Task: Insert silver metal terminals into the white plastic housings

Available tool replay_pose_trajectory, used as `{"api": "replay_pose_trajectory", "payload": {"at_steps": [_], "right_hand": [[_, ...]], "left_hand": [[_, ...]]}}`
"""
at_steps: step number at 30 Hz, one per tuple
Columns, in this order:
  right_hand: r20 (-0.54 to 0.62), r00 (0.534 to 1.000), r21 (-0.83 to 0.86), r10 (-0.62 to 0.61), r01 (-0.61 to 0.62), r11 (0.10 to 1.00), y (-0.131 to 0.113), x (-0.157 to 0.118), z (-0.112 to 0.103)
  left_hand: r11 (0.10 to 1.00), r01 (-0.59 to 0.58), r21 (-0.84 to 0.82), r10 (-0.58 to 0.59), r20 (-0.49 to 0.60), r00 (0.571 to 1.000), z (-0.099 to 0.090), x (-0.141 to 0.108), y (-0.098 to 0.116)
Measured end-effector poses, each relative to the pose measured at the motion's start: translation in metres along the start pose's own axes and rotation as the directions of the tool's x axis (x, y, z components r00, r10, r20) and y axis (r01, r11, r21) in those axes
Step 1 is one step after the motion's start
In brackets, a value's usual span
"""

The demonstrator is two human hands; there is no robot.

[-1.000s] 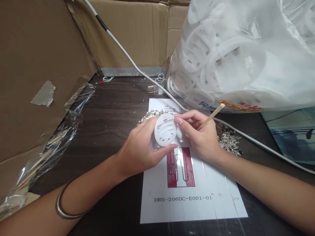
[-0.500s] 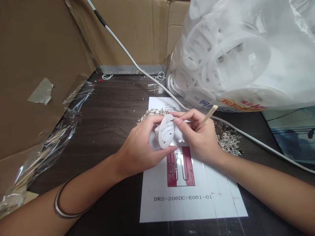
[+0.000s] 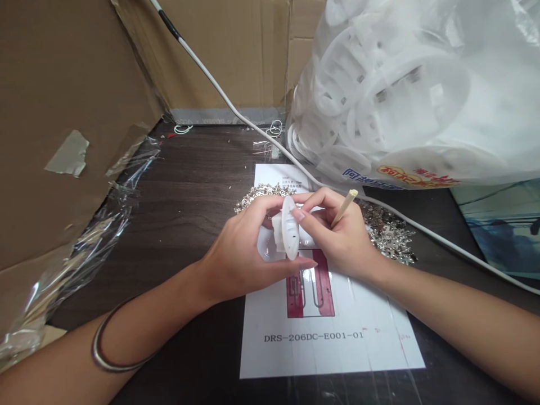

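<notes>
So the left hand [image 3: 240, 250] is curled in a loose C around a white plastic disc [image 3: 290, 233], which is standing nearly edge-on, its rim running up and down between that thumb and the fingers. There's a blocky white bit on the disc's back, facing the left palm. The right hand [image 3: 341, 230] has its thumb tip against the disc's upper right edge, with a wooden stick [image 3: 343, 208] tucked in that same hand, its end poking up past the knuckles. Can't make out what's between the right thumb and finger.

Elbow room's lopsided. Left of the left hand, dark tabletop [image 3: 189, 191] stretches to the crinkly clear plastic [image 3: 105, 236] at the foot of the cardboard wall [image 3: 76, 73]. Right hand's more boxed in: a pile of metal pieces [image 3: 394, 239] sits just beside it on the right, the white cable [image 3: 223, 95] slants past behind it, and a big bag of white parts [image 3: 405, 107] bulges just beyond that. Another heap of metal bits [image 3: 261, 194] is just past the left fingers. Under both hands is a printed sheet [image 3: 320, 354], its near edge well below the wrists.
</notes>
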State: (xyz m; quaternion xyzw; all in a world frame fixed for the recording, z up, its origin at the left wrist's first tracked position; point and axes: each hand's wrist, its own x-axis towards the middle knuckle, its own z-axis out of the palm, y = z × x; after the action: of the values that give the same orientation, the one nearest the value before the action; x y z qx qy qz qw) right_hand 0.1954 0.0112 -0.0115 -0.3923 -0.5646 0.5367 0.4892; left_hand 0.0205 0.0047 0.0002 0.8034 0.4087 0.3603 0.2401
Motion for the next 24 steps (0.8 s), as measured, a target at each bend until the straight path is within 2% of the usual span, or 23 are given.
{"api": "replay_pose_trajectory", "payload": {"at_steps": [5, 9, 14, 17, 20, 24], "right_hand": [[0.006, 1.000, 0.025, 0.017, -0.017, 1.000, 0.0015, -0.0004, -0.0021], [-0.127, 0.991, 0.028, -0.035, 0.039, 0.999, 0.0037, 0.0016, -0.0033], [-0.224, 0.974, -0.035, -0.021, 0.014, 0.999, 0.0065, 0.0051, -0.0054], [-0.150, 0.989, -0.058, -0.014, 0.006, 0.998, 0.0074, 0.0047, -0.0077], [-0.016, 1.000, -0.009, -0.008, 0.008, 1.000, 0.0064, 0.0035, -0.0088], [0.124, 0.992, 0.080, -0.024, 0.014, 0.997, 0.0035, 0.0029, -0.0083]], "left_hand": [[1.000, 0.020, 0.007, -0.020, -0.015, 1.000, -0.0002, -0.0017, -0.0008], [0.998, 0.060, 0.012, -0.060, -0.052, 0.997, -0.0005, -0.0026, -0.0025], [0.999, 0.037, 0.036, -0.035, -0.067, 0.997, -0.0011, -0.0037, -0.0010], [0.999, 0.016, 0.052, -0.012, -0.070, 0.997, -0.0015, -0.0034, 0.0009], [0.998, -0.027, 0.059, 0.031, -0.076, 0.997, -0.0019, -0.0027, 0.0020], [0.996, -0.084, 0.035, 0.086, -0.068, 0.994, -0.0027, -0.0031, 0.0014]]}}
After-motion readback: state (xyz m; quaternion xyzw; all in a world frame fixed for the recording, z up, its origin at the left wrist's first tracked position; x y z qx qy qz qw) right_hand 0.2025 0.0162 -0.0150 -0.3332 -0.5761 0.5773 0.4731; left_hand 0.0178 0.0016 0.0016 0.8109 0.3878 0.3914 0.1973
